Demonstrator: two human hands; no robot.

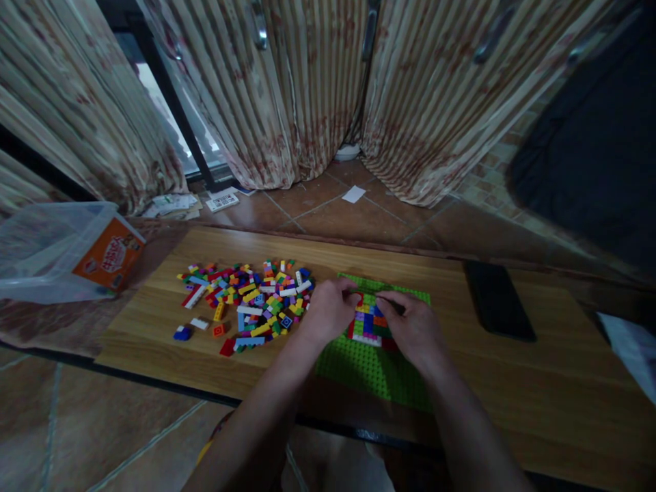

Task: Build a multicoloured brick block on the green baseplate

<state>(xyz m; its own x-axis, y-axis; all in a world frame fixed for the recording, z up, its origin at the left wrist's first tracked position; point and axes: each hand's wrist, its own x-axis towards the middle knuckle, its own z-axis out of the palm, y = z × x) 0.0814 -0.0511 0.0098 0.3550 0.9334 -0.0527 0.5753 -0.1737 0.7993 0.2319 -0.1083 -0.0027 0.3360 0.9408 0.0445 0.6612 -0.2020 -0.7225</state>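
A green studded baseplate (382,383) lies on the wooden table, with a block of multicoloured toy bricks (367,323) built up on it. My left hand (333,307) rests at the left side of the bricks, its fingers curled in towards them. From the right, my right hand (410,321) reaches over the bricks with thumb and fingers pinched together at their upper edge. Whatever either set of fingertips holds is hidden or too small to make out. A pile of loose toy bricks (256,294) spreads over the table to the left of my left hand.
A black phone-like slab (499,301) lies on the wooden table (553,403) to the right. At the far left stands a clear plastic bin (56,287) with an orange label. Striped curtains (307,89) hang behind, and papers (353,194) lie on the tiled floor.
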